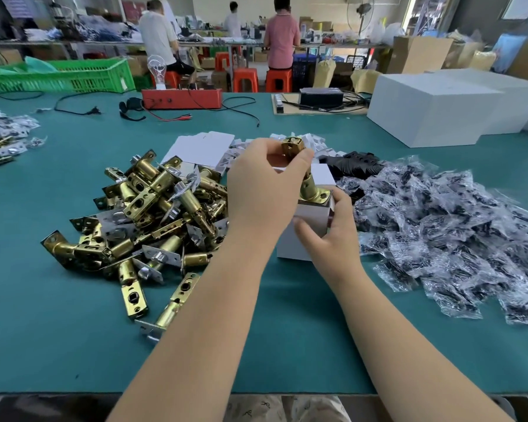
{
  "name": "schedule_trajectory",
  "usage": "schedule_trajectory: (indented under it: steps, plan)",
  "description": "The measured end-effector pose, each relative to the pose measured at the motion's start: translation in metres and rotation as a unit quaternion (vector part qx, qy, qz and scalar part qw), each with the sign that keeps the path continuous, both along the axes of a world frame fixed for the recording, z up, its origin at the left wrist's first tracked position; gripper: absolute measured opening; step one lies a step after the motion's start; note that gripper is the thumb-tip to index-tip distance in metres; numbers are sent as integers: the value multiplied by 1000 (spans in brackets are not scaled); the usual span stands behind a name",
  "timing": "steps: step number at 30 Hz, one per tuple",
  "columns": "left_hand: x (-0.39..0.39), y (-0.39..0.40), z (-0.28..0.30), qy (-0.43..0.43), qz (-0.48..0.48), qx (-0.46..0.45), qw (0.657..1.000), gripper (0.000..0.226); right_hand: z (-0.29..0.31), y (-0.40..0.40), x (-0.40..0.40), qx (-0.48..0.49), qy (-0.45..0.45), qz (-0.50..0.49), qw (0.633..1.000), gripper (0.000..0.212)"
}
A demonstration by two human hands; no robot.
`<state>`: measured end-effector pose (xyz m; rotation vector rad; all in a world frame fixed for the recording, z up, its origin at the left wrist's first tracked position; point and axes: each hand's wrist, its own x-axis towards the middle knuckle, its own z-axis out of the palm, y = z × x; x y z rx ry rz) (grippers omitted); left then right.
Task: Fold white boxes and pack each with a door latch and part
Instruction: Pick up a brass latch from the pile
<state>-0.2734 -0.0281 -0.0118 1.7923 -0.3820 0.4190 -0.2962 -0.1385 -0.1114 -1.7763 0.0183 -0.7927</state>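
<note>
On the green table (73,330), mid-surface, our right hand (333,239) grips the folded white box (305,236); our left hand (262,190) pinches a brass door latch (308,178) going in. We judge the bagged part (439,226) remains.

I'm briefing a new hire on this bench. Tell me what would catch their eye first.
First, the left hand pinching a brass latch upright over the white box that the right hand grips at table centre. Next, the heap of brass latches on the left, and the bagged parts spread on the right.
</note>
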Motion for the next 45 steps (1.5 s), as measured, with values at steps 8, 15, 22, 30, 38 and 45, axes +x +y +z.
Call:
schedule_trajectory:
  steps: [8,15,22,30,38,45]
  plan:
    - [4,-13,-18,-103,80,112,985,27,-3,0,2,8,7,-13,1000,53]
    - [18,-13,-57,-24,16,151,988,27,2,1,-1,8,10,-5,1000,45]
    - [17,-14,-84,42,-58,-36,997,38,2,-6,2,115,0,47,992,26]
    - [18,-27,-99,23,-67,-76,995,45,29,-49,20,187,-9,-167,968,18]
    - [27,-28,-111,-5,-69,-91,993,25,62,-126,128,-376,244,-160,880,34]
    - [28,-29,-116,-9,-76,-78,994,54,45,-147,193,-563,360,-116,735,36]
